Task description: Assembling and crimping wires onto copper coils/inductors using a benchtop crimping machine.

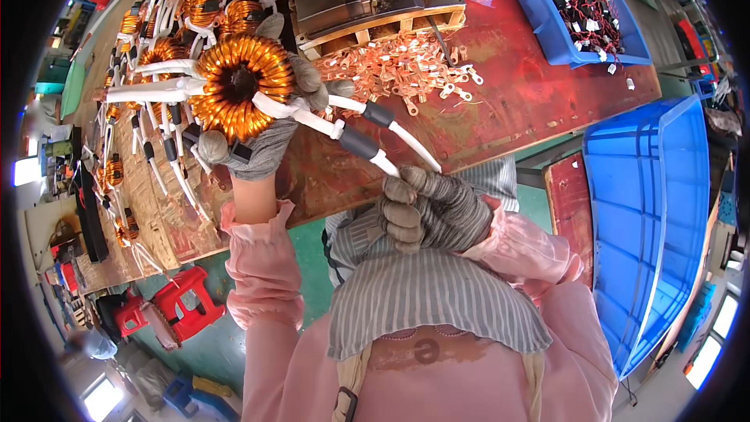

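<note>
My left hand [269, 144], in a grey glove, is closed around a copper-wound toroidal coil [215, 109] above the table's near edge. White-sleeved leads come off the coil on both sides, two of them toward the right with black sleeves [359, 141] on them. In its own grey glove, my right hand [418, 207] pinches the end of the nearer lead, beyond its black sleeve. The other right-hand lead [414, 148] hangs free beside it. Behind my fingers the tip of the pinched lead is hidden.
More coils [203, 1] with white leads crowd the table's left side. Loose copper lugs [414, 70] lie in a heap before a metal press [336, 0]. A blue bin [539, 0] holds red-and-black wired parts. At right stands a large blue crate [648, 211]; a red stool [187, 305] is lower left.
</note>
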{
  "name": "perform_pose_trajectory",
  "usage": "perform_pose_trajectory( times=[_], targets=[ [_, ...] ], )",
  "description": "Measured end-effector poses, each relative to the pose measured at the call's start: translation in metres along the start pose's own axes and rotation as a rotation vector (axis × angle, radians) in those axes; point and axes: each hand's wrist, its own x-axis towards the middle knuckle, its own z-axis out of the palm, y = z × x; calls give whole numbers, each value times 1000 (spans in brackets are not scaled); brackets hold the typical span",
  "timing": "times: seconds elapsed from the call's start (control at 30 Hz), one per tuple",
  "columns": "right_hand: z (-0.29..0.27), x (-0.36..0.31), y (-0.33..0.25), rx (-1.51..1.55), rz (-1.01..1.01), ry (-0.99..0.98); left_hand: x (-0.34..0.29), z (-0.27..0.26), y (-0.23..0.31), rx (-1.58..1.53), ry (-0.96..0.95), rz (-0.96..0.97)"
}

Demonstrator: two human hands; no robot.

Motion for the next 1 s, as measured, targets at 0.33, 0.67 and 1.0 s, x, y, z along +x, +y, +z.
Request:
perform_pose_trajectory(
  times=[0.33,0.67,1.0],
  targets=[
    [-8,-13,4,-615,13,250,12,-5,7,-108,-174,-28],
    [-34,-18,-16,-1386,-1040,564,21,0,35,-53,-475,-112],
    [-32,-1,-4,-152,6,46,18,-2,40,-131,-502,-203]
  ],
)
